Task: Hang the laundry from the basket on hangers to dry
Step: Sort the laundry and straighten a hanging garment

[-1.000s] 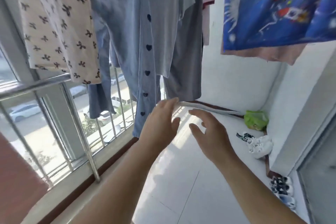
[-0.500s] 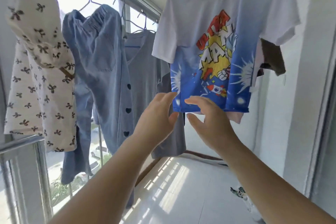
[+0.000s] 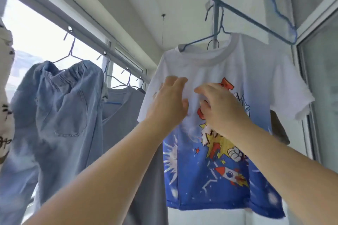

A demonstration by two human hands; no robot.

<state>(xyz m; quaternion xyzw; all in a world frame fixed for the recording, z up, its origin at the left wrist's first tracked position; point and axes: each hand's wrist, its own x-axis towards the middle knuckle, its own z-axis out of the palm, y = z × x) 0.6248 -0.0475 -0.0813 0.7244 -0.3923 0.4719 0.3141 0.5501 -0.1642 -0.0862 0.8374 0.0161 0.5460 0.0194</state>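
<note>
While hands reach: left hand (image 3: 167, 104) and right hand (image 3: 220, 107) loose-fingered, holding nothing.
Done: T-shirt (image 3: 243, 82), jeans (image 3: 60, 107) on hangers.
Left: basket unseen; cannot tell.

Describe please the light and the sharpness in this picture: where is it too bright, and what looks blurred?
Head view: the window at left is overexposed to near white, backlighting the denim trousers; the printed T-shirt is evenly lit and fairly sharp; the left hand and right hand show slight motion blur; the frame edges look soft and bent by the wide lens.
</note>
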